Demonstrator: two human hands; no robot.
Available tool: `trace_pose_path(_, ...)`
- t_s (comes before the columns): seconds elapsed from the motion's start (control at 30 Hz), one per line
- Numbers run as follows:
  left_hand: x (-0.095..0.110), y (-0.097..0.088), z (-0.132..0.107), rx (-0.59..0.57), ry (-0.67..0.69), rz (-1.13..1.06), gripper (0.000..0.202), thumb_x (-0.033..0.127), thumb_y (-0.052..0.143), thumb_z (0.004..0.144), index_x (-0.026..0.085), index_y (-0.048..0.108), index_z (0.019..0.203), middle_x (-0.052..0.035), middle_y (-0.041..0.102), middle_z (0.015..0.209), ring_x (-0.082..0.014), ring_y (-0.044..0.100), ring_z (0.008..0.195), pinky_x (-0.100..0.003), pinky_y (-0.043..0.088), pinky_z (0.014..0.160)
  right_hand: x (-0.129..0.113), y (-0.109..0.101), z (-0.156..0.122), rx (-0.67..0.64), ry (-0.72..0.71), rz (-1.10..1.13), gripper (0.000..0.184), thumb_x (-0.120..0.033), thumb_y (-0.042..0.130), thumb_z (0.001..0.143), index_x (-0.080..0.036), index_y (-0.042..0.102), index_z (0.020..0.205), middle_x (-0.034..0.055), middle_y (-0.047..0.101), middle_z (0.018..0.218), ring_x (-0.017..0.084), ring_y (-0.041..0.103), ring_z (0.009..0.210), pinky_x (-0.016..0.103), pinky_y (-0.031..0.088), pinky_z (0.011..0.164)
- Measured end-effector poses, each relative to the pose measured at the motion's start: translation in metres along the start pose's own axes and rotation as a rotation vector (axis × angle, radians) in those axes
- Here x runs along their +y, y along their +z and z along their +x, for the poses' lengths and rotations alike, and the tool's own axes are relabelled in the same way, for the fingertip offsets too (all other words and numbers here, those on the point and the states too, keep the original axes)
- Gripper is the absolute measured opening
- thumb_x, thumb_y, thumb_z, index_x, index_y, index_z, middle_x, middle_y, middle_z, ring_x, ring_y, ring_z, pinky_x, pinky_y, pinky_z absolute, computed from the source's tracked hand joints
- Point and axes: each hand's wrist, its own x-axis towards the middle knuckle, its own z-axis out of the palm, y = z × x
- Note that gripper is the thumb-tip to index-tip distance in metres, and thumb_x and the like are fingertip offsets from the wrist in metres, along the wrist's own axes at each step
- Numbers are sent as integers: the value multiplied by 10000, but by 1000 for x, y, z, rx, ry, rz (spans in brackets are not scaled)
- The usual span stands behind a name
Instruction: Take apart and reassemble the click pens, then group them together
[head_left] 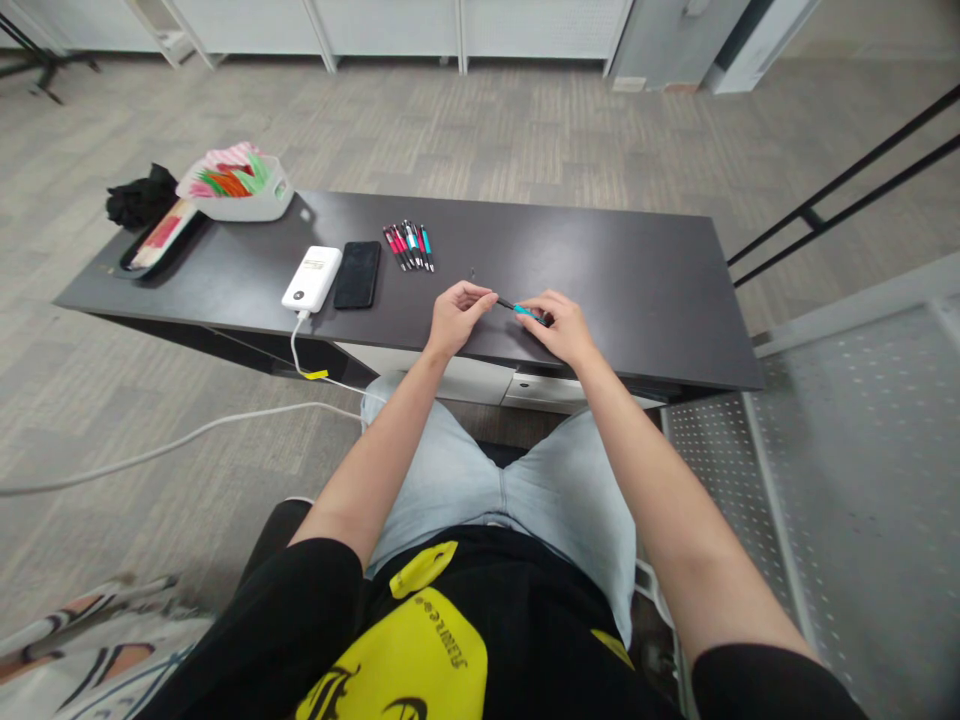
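Over the front edge of the dark table, both hands meet at a blue and black pen [531, 315]. My right hand [561, 328] is closed around its blue barrel, the fingers partly covering it. The thumb and fingers of my left hand [459, 318] pinch at the thin dark end of the pen; whether that end is a separate part I cannot tell. Just beyond my left fingers lies a small thin dark piece [472, 273], too small to make out. Several red, blue and black pens [409, 246] lie side by side further back on the table.
Left of the pens are a black phone [358, 275] and a white power bank [312, 279] with a white cable [295, 345]. A white basket [247, 206] of colourful items, a black tray [161, 250] and black cloth [142, 198] occupy the table's [630, 290] left end.
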Motion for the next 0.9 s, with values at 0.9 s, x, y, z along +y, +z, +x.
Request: trace_pose_path(0.9,6,-5,2,-124,-64,8,584,651,1152,704,212,833,919,-58,873,879,-199,806,821,-345,642,845,3,3,-1,108,-93,41,181,-472,866,1063,-292,866,1051,91,804,1018,306,702,921,493,628,938)
